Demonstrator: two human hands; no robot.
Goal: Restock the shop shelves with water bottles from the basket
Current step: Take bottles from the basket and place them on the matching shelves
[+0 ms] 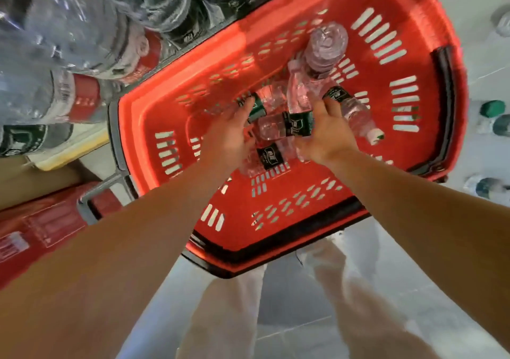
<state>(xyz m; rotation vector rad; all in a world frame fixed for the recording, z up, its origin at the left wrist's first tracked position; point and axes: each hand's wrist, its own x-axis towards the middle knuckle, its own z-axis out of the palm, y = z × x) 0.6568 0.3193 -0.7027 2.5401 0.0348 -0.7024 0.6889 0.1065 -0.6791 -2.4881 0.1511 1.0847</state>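
Observation:
A red plastic basket [408,63] stands on the floor below me with several clear water bottles with dark green labels lying in it. My left hand [227,137] reaches in, and its straight fingers touch a bottle [258,110] on the left of the pile. My right hand [327,135] reaches in beside it, its fingertips resting on a white-capped bottle [356,113] on the right. Another bottle [281,126] lies crosswise between my two thumbs. One bottle [327,46] points away from me at the far side of the pile.
Shrink-wrapped packs of water bottles [82,41] fill the upper left. Red cartons [41,229] lie at the left. Several green-capped bottles [492,108] stand on the pale floor at the right. My legs in light trousers [226,317] are below the basket.

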